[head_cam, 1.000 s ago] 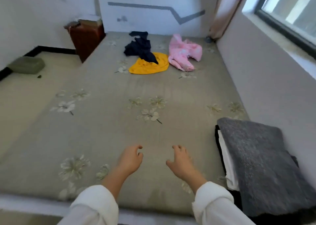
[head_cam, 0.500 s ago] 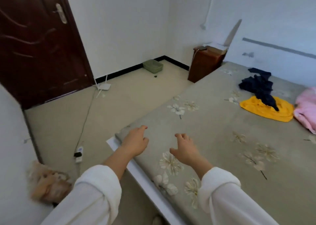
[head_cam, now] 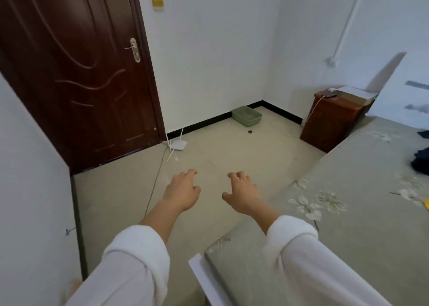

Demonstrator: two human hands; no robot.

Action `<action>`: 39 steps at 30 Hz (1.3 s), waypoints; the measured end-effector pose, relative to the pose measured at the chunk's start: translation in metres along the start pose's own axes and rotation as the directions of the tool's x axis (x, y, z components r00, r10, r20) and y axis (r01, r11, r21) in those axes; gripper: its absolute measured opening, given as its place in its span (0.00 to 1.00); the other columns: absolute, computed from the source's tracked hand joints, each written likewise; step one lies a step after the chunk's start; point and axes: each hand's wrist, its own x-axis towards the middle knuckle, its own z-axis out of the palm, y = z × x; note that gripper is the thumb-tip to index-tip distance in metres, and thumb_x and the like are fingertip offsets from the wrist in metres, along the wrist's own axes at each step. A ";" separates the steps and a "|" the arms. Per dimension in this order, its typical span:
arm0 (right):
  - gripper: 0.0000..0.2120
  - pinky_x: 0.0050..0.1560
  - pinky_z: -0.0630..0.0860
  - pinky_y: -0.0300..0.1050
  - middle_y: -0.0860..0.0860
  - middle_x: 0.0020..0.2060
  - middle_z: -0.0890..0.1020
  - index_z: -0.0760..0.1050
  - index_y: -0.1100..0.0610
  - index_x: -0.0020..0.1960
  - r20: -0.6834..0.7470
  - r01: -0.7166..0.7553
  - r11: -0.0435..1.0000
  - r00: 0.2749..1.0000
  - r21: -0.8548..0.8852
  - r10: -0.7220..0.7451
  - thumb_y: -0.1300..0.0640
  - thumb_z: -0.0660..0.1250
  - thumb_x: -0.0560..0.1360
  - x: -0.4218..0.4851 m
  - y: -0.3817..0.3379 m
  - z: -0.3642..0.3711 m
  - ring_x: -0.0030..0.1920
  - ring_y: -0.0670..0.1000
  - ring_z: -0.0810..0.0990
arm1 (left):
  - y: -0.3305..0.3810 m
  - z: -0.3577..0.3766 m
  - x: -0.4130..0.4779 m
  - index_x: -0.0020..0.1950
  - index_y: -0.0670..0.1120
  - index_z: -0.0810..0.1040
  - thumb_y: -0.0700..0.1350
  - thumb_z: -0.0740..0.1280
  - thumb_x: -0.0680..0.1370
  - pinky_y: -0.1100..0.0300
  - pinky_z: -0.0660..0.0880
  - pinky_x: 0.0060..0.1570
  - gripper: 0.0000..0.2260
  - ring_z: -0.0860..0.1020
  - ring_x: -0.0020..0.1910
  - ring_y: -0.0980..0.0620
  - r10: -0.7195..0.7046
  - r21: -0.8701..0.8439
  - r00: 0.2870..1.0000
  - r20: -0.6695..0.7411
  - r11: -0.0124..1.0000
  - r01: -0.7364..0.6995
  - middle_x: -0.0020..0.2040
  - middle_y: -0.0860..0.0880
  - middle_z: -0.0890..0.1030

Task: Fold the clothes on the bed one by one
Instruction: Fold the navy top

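Beside the grey-green floral bed (head_cam: 348, 236), we are holding our left grip (head_cam: 183, 192) and right grip (head_cam: 241, 194) loosely curled, empty; the crumpled dark navy garment (head_cam: 421, 164) is lying far across it, so folding is seemingly not yet starting.

left grip (head_cam: 182, 193) loosely curled | right grip (head_cam: 241, 194) loosely curled | over floor (head_cam: 232, 147)

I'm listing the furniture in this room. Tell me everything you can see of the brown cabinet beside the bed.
The brown cabinet looks like reddish-brown wood, boxy and upright on the floor, standing against the bed's far end. A small dark device lies on top, and a white cable trails from it down the cabinet's side. Flat pale items are stacked beside it. Door or drawer detail is unclear.
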 end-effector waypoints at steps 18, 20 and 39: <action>0.28 0.64 0.66 0.54 0.54 0.69 0.65 0.59 0.54 0.73 -0.101 -0.207 0.978 0.972 0.041 0.210 0.47 0.62 0.77 0.341 -0.100 -0.032 0.68 0.57 0.64 | -0.146 -0.110 0.352 0.73 0.48 0.62 0.46 0.59 0.78 0.48 0.70 0.62 0.23 0.67 0.66 0.44 0.169 0.117 0.984 0.061 0.978 -0.175 0.68 0.44 0.69; 0.28 0.65 0.66 0.54 0.54 0.69 0.65 0.59 0.54 0.73 -0.112 -0.259 0.965 0.958 0.050 0.263 0.47 0.61 0.77 0.361 -0.094 -0.037 0.68 0.57 0.65 | -0.144 -0.112 0.385 0.73 0.48 0.62 0.45 0.58 0.78 0.49 0.69 0.62 0.23 0.67 0.66 0.45 0.208 0.107 0.974 0.087 0.970 -0.217 0.69 0.45 0.68; 0.29 0.67 0.65 0.51 0.55 0.70 0.66 0.58 0.55 0.75 -0.162 -0.634 0.747 0.730 0.201 0.664 0.48 0.62 0.77 0.493 0.132 -0.113 0.69 0.56 0.65 | 0.110 0.002 0.644 0.74 0.48 0.61 0.46 0.57 0.79 0.51 0.68 0.62 0.22 0.65 0.67 0.45 0.580 0.008 0.735 0.352 0.783 -0.622 0.69 0.45 0.68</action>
